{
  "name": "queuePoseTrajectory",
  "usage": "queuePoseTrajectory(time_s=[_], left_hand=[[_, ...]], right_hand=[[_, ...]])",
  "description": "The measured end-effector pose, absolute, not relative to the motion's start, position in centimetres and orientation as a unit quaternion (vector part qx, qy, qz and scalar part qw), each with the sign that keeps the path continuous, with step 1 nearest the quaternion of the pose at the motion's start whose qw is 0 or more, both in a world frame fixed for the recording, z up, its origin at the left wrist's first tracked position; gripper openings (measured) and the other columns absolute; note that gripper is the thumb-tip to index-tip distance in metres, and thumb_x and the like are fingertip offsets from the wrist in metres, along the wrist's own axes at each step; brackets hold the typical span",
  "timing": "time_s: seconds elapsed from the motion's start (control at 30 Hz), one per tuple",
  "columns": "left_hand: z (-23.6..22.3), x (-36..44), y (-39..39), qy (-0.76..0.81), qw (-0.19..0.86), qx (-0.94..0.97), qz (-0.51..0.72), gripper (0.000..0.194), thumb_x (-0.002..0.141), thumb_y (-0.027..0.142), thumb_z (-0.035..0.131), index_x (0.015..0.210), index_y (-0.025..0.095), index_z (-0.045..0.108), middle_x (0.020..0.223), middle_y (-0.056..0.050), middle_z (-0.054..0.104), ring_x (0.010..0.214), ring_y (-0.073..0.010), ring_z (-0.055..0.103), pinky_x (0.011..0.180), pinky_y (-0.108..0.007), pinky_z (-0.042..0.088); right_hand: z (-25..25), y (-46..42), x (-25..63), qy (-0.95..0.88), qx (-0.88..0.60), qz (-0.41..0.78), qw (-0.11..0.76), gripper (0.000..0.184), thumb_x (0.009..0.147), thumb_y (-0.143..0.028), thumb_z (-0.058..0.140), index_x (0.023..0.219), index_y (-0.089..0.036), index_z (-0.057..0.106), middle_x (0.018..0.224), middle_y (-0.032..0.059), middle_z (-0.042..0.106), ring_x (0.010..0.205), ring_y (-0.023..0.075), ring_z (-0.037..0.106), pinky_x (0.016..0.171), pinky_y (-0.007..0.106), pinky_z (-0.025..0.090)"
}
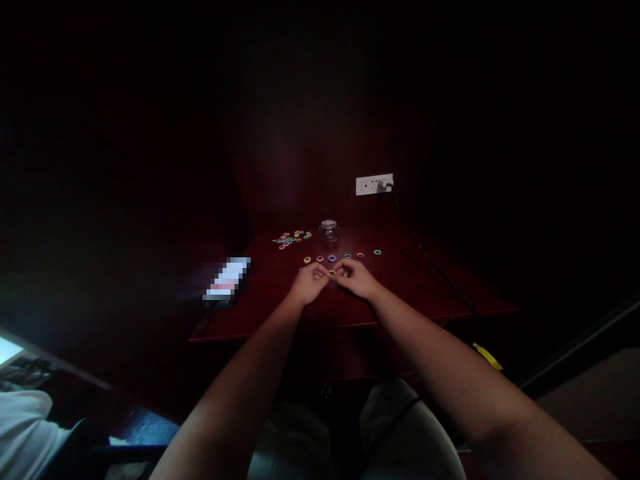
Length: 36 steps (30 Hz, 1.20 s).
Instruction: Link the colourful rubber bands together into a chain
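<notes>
Left hand point(308, 284): pinching small ring point(331, 271)
Right hand point(357, 279): pinching opposite edge
Small ring: between hands, purple ring point(333, 261) just beyond

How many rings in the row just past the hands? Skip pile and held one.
6, left to right: yellow ring, pink ring, purple ring, blue ring, red-orange ring, green ring. A bluish bit shows beside the left hand; more rings may be hidden.

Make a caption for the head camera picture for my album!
Left hand and right hand pinch a yellowish ring at a dark red table, near colorful rings and a clear jar.
</notes>
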State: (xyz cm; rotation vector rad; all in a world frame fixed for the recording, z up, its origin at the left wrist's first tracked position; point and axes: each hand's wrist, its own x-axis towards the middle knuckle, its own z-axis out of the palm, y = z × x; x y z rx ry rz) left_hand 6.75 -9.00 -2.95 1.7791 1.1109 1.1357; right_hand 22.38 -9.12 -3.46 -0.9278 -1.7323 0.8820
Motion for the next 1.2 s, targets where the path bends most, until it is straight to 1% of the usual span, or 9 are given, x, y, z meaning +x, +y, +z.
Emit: queuePoseTrajectory(time_s=[0.07, 0.17, 0.3, 0.5, 0.77, 1.03, 1.2], left_hand=[[-2.92, 6.75, -9.02, 0.434, 0.368, 0.693, 0.443, 0.007, 0.067, 0.016, 0.06, 0.066, 0.013, 0.053, 0.054, 0.003, 0.053, 0.05, -0.0071, 0.048, 0.052, -0.019, 0.038], [-2.91, 6.77, -9.02, 0.435, 0.368, 0.693, 0.442, 0.007, 0.067, 0.016, 0.06, 0.066, 0.013, 0.053, 0.054, 0.003, 0.053, 0.05, -0.007, 0.048, 0.052, -0.019, 0.038], [-2.97, 6.76, -8.94, 0.436, 0.366, 0.693, 0.442, 0.007, 0.066, 0.014, 0.06, 0.066, 0.013, 0.053, 0.055, 0.002, 0.054, 0.051, -0.007, 0.048, 0.052, -0.018, 0.038], [-3.12, 6.74, -8.72, 0.435, 0.367, 0.691, 0.445, 0.007, 0.066, 0.015, 0.06, 0.068, 0.012, 0.054, 0.059, 0.001, 0.056, 0.053, -0.0072, 0.049, 0.053, -0.019, 0.039], [-2.84, 6.77, -9.14, 0.426, 0.375, 0.691, 0.448, 0.006, 0.067, 0.013, 0.059, 0.068, 0.012, 0.053, 0.058, 0.001, 0.055, 0.052, -0.0065, 0.049, 0.051, -0.018, 0.038], [-2.89, 6.93, -9.36, 0.398, 0.398, 0.701, 0.438, 0.019, 0.064, 0.013, 0.063, 0.078, 0.012, 0.05, 0.064, 0.003, 0.053, 0.054, -0.0045, 0.05, 0.052, -0.016, 0.039], [-2.84, 6.81, -9.32, 0.404, 0.385, 0.708, 0.433, 0.014, 0.066, 0.017, 0.062, 0.074, 0.012, 0.052, 0.064, 0.002, 0.054, 0.054, -0.0049, 0.048, 0.052, -0.017, 0.039]], right_hand=[[-3.49, -9.05, 22.37, -0.709, -0.386, 0.354, 0.471, 0.016, 0.064, -0.028, 0.059, 0.069, -0.015, 0.051, 0.056, -0.0036, 0.047, 0.047, 0.0067, 0.038, 0.046, 0.02, 0.03], [-3.67, -8.83, 22.43, -0.71, -0.394, 0.348, 0.469, 0.012, 0.064, -0.025, 0.057, 0.065, -0.015, 0.052, 0.055, -0.0029, 0.048, 0.049, 0.0072, 0.04, 0.048, 0.02, 0.032], [-3.93, -8.57, 22.54, -0.708, -0.403, 0.346, 0.465, 0.01, 0.064, -0.024, 0.055, 0.065, -0.014, 0.052, 0.055, -0.003, 0.048, 0.049, 0.0073, 0.04, 0.048, 0.02, 0.032], [-3.82, -8.61, 22.6, -0.706, -0.424, 0.329, 0.463, 0.015, 0.066, -0.029, 0.054, 0.065, -0.014, 0.052, 0.054, -0.0032, 0.047, 0.049, 0.0078, 0.039, 0.048, 0.021, 0.032], [-3.48, -8.84, 22.53, -0.707, -0.444, 0.303, 0.46, 0.018, 0.069, -0.031, 0.051, 0.062, -0.015, 0.05, 0.053, -0.0033, 0.046, 0.049, 0.0085, 0.039, 0.049, 0.022, 0.031], [-3.32, -9.12, 22.53, -0.711, -0.454, 0.288, 0.454, 0.021, 0.071, -0.034, 0.049, 0.062, -0.016, 0.049, 0.052, -0.0032, 0.045, 0.048, 0.0089, 0.038, 0.048, 0.022, 0.03], [-3.3, -9.26, 22.37, -0.721, -0.454, 0.272, 0.447, 0.021, 0.071, -0.034, 0.05, 0.062, -0.015, 0.051, 0.053, -0.0024, 0.048, 0.05, 0.0091, 0.04, 0.048, 0.021, 0.03]])
